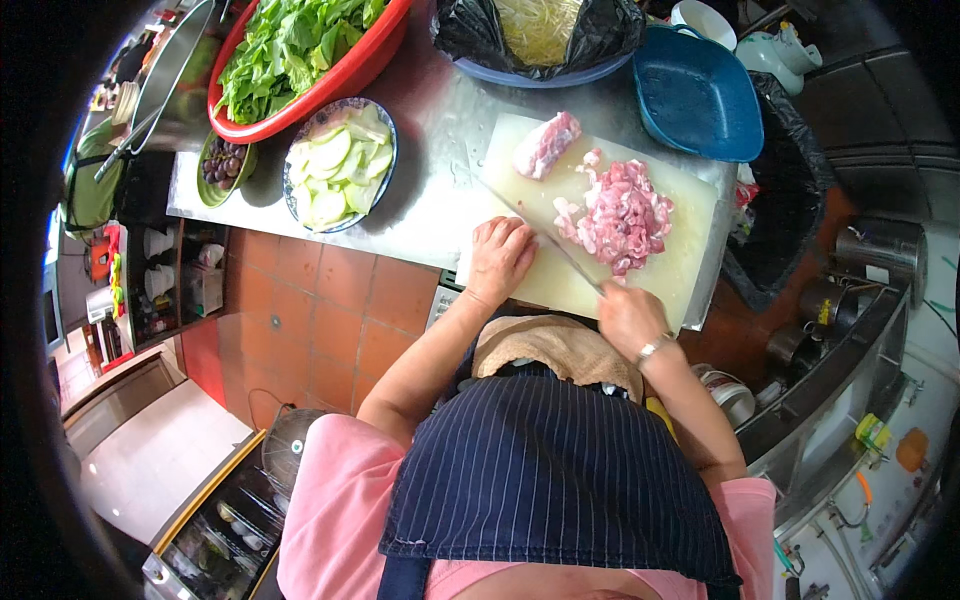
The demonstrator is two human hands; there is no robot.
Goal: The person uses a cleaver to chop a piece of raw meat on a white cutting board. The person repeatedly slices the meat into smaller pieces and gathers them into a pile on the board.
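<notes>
My right hand (634,319), slightly blurred, grips a kitchen knife (566,255) whose blade lies slantwise across a white cutting board (686,225). On the board's left part rests my left hand (501,255), its fingers curled close to the blade; whatever may be under them is hidden. To the right of the blade is a pile of cut raw meat (626,214) in small pink pieces. A larger uncut piece of raw meat (547,146) lies near the board's far edge, apart from the pile.
The metal table (431,165) also bears a plate of sliced pale-green vegetable (337,169), a red basin (315,112) of leafy greens, a bowl of grapes (223,163), a bag-lined basin (540,71) of sprouts and a blue plastic basin (697,94). A bag-lined bin (787,195) stands right.
</notes>
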